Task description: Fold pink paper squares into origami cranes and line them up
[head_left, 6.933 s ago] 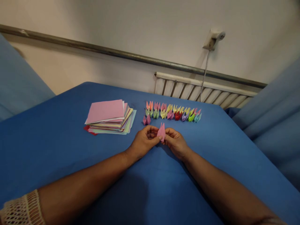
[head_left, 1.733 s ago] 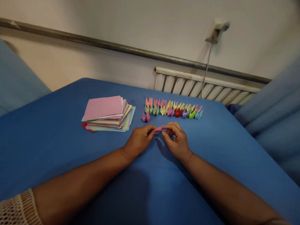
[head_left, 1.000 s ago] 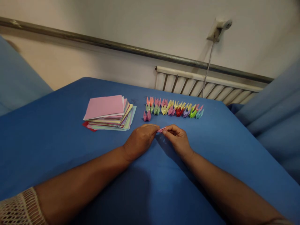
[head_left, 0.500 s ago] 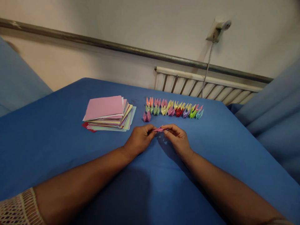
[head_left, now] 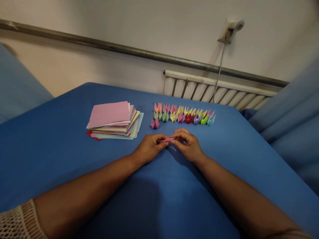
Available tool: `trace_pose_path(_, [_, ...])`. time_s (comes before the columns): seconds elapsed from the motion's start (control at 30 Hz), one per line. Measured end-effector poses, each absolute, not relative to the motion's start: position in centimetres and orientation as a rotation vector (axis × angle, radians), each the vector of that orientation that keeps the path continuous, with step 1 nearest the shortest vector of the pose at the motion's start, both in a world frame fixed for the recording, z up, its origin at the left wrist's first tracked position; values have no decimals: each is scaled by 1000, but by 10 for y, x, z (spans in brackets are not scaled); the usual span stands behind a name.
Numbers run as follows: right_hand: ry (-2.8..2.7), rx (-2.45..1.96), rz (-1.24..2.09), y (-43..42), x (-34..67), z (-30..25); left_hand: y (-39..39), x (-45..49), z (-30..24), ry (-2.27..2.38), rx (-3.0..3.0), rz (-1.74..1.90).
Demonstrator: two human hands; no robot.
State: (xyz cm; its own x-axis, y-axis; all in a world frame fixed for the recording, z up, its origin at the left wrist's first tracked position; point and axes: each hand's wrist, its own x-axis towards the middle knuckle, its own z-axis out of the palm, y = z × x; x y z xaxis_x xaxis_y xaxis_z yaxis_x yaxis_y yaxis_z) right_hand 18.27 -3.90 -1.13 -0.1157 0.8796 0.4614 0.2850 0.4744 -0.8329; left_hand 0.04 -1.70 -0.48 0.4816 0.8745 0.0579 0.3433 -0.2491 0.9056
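Observation:
My left hand (head_left: pixel 149 148) and my right hand (head_left: pixel 188 145) meet in the middle of the blue table (head_left: pixel 50 146), both pinched on a small folded pink paper piece (head_left: pixel 166 139) held low and nearly flat between the fingertips. Just beyond the hands lie rows of several small folded paper pieces (head_left: pixel 183 115) in many colours, with a purple one (head_left: pixel 155 123) at the near left end. A stack of coloured paper sheets (head_left: pixel 113 120), pink on top, lies to the left of them.
A metal rail (head_left: pixel 99 44) runs along the wall behind the table. A white slatted frame (head_left: pixel 216 89) stands at the back right, under a wall fitting with a cord (head_left: pixel 228 28). Blue fabric (head_left: pixel 291 116) hangs at the right and at the far left.
The pink piece, upright between my fingers at first, is now flattened and held low. My right fingers have curled closer over it in the last half second.

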Motion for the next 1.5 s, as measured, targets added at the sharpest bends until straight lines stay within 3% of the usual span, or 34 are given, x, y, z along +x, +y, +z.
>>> trace_pose_path(0.5, [-1629,-966,651,-43,177,-9,-27,5,1,1012,1887,635])
trace_pose_path(0.73, [-1545,-940,929,-41,177,-14,-27,8,-3,958,1533,630])
trace_pose_path(1.07, [-1711,-952,727,-43,177,-9,-28,10,-3,931,1504,584])
trace_pose_path(1.5, [-1254,-1035,1226,-44,169,-12,-32,12,2,944,1161,527])
